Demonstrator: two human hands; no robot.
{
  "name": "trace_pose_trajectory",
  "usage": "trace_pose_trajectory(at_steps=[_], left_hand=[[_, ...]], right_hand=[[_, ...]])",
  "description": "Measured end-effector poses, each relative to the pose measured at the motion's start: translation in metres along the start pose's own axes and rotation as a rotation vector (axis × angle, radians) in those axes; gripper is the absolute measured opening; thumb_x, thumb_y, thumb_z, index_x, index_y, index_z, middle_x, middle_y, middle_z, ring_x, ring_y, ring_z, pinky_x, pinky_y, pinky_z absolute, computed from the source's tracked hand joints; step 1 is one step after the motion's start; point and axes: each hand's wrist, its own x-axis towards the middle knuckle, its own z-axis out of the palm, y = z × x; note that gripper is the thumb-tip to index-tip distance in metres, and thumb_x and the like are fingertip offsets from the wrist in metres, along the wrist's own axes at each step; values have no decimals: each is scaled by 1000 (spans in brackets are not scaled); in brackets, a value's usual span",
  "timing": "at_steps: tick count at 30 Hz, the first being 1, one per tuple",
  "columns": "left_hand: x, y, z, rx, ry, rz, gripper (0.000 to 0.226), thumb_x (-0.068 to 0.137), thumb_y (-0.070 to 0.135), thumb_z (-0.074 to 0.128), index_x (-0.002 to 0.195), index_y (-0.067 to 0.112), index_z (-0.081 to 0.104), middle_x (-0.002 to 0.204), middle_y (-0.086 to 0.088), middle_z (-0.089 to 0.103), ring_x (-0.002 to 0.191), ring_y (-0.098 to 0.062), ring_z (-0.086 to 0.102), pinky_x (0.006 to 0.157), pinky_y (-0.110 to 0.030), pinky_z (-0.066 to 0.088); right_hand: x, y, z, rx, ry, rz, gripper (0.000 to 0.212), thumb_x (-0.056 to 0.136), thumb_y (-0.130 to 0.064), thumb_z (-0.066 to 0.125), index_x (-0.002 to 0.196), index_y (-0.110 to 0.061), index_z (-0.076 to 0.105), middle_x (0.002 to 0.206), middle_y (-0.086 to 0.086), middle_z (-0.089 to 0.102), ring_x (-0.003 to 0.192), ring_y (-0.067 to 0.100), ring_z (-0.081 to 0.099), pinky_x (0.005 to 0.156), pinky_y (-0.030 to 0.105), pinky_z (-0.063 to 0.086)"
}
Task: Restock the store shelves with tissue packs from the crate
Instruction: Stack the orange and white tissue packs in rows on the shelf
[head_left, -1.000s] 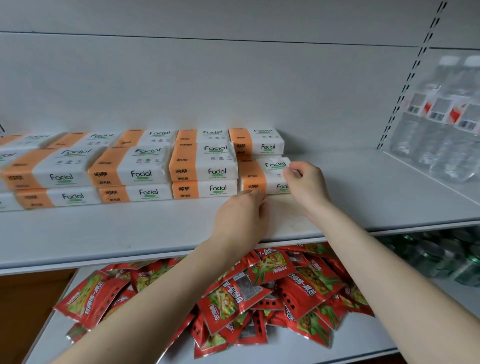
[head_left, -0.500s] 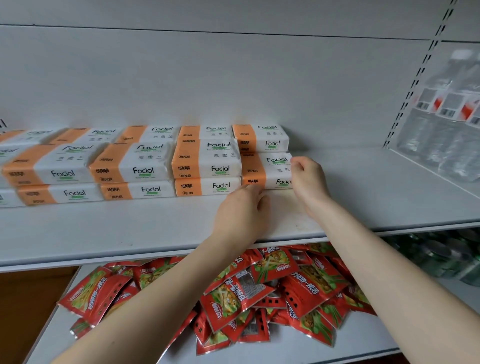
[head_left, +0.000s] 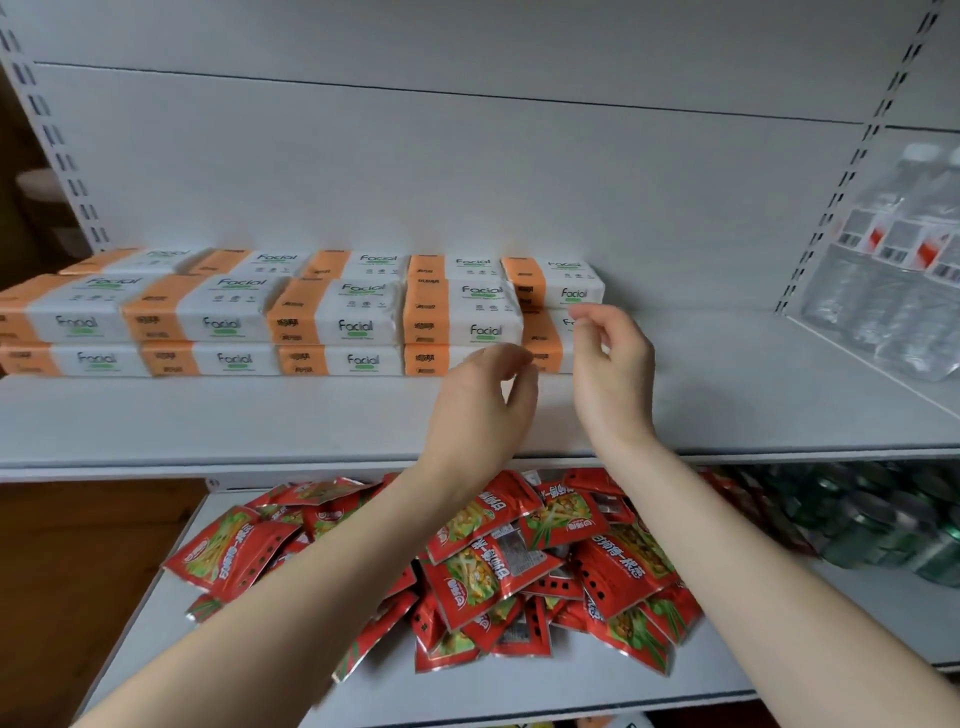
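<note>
"On the upper shelf (head_left: 208, 415), what is the pose of each hand?"

"Both forearms reach up from below, across the shelf's front edge; my left hand (head_left: 478, 410) is raised above the shelf board, fingers loosely curled, thumb near the fingertips, nothing between them; my right hand (head_left: 613, 374) stands just beside it, wrist upright, fingers hanging in a loose curl, likewise holding nothing; a narrow gap separates the two hands."

"Where is the end tissue pack relative to them?"

"The end tissue pack (head_left: 543, 338) lies flat at the right end of the front row, orange band to the left, directly behind both hands; in the view my left fingertips overlap its lower front edge and my right hand hides its right half; neither hand grips it, and whether any fingertip still brushes it I cannot tell; the other tissue packs (head_left: 337, 322) run leftward in rows, stacked two high."

"What differs from half a second ago?"

"At that point my right fingers rested on the pack's right end and my left fingertips were at its front edge; both hands have since lifted off and drawn back toward me; the pack remains against its neighbour. For reference: red snack packets (head_left: 519, 561) lie heaped on the lower shelf (head_left: 519, 691) beneath my arms; clear water bottles (head_left: 893, 291) stand at the right."
</note>
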Motion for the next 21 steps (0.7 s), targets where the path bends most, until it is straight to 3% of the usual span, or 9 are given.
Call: trace_pose_trajectory(at_steps=[3, 7, 10, 14, 17, 21], left_hand=[[-15, -6, -37, -33, 94, -30, 16, 91, 12, 52, 96, 10, 67, 87, 5, 67, 79, -3, 59, 70, -6, 41], [-56, -29, -104, 4, 140, -102, 16, 92, 13, 52, 95, 13, 68, 86, 5, 69, 80, -4, 63, 72, -16, 49], [-101, -56, -165, 110, 195, -199, 17, 91, 14, 53, 98, 15, 68, 83, 10, 67, 77, -2, 62, 71, -14, 48], [-170, -94, -251, 282, 254, -338, 16, 88, 13, 55, 95, 14, 69, 74, 16, 61, 68, 2, 57, 62, -7, 42], [-228, -119, -313, 390, 267, -506, 16, 88, 16, 54, 94, 15, 69, 75, 9, 63, 68, -6, 57, 64, -14, 43], [-305, -153, -383, 465, 176, -745, 16, 88, 17, 51, 87, 8, 64, 76, -1, 64, 71, -18, 57, 64, -25, 41]], right_hand=[[-40, -27, 28, 134, -121, -50, 19, 92, -5, 47, 96, -15, 62, 98, -4, 62, 88, -1, 54, 77, 2, 39], [-101, -52, 78, 232, -341, -79, 21, 91, -4, 48, 89, -21, 61, 89, -17, 59, 90, -4, 54, 78, 2, 40], [-155, -69, 124, 271, -556, -81, 31, 91, -4, 47, 81, -31, 57, 86, -21, 58, 86, -6, 55, 80, 8, 43], [-235, -91, 191, 287, -846, -106, 22, 91, -6, 48, 88, -23, 60, 84, -18, 59, 80, -3, 56, 71, 6, 44], [-301, -109, 238, 273, -1052, -131, 17, 92, -10, 49, 91, -23, 59, 84, -17, 58, 80, -5, 55, 68, 4, 41], [-390, -125, 292, 195, -1384, -140, 12, 93, -14, 49, 96, -22, 57, 88, -13, 57, 85, 3, 54, 71, 10, 41]])
